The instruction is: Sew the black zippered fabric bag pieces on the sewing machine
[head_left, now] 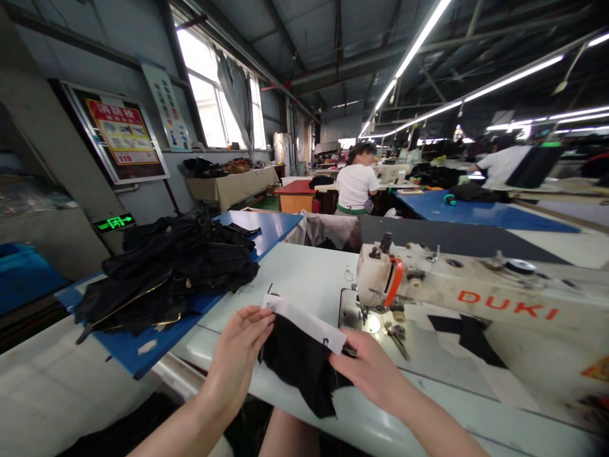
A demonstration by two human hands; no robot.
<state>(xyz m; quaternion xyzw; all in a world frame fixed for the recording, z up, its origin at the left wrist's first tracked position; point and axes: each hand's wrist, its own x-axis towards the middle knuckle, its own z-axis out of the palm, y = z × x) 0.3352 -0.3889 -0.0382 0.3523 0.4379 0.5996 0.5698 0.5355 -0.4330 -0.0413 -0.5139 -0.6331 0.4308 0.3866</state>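
White strip (pixel 304 322) with black fabric (pixel 297 358) held at 6 o'clock, pinched at its ends between left hand (pixel 250 336) and right hand (pixel 364 363); fabric hung between hands.

The machine (pixel 428 279) stands on the bench's (pixel 295 266) right side, with pieces (pixel 469 336) under its arm. The cloth (pixel 299 355) is over the front edge, left of the machine; a side table (pixel 118 349) beyond the left edge bears a pile (pixel 176 266).

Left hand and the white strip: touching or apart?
Touching: the head view shows the left hand pinching the left end of the white strip between thumb and fingers.
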